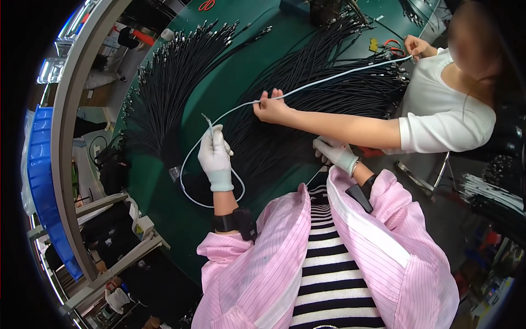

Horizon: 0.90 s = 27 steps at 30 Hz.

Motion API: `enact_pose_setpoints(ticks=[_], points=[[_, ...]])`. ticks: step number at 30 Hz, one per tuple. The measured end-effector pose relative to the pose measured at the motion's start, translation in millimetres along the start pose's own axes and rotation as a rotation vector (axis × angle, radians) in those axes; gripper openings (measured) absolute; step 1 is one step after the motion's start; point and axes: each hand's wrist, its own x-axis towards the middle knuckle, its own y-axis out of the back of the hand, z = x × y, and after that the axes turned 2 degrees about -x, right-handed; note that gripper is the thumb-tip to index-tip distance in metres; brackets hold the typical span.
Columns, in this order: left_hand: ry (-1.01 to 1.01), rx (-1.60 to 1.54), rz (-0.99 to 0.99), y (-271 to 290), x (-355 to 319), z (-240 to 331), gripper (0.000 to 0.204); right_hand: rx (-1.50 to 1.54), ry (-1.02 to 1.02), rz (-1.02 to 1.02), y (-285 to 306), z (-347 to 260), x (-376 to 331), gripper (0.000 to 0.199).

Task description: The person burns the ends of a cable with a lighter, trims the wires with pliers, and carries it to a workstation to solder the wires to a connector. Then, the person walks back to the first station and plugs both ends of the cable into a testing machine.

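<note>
My left hand (215, 156), in a white glove, is closed round a pale blue cable (184, 164) with its frayed-looking tip poking up above the fingers. The cable hangs in a loop below that hand, then runs up and right to a co-worker's two bare hands. My right hand (335, 153), also gloved, is at the table edge beside the black cables (285, 137). Its fingers are curled; what they grip, if anything, is hidden. The co-worker's near hand (274, 107) supports the cable midway, and the far hand (419, 47) pinches it farther along.
Another fanned bundle of black cables (172, 82) with metal ends lies left on the green table (205, 93). Red-handled scissors (394, 46) lie near the co-worker's far hand. A grey metal post (63, 126) and a blue bin (41, 175) stand at left. The co-worker's forearm crosses the table before me.
</note>
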Motion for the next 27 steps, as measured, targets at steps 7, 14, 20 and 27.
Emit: enact_pose_setpoints(ticks=[7,14,20,27], points=[[0.036,0.04,-0.01,-17,11,-6,0.027,0.0,0.017,0.011,1,-2,4,0.029],[-0.033,0.111,-0.014,-19,19,-19,0.033,0.016,-0.054,0.039,0,-4,6,0.028],[0.018,0.142,-0.041,-19,27,-26,0.036,0.069,-0.035,0.056,-3,0,9,0.029],[-0.019,0.14,-0.033,-18,27,-31,0.037,0.01,-0.23,0.034,-1,4,25,0.026]])
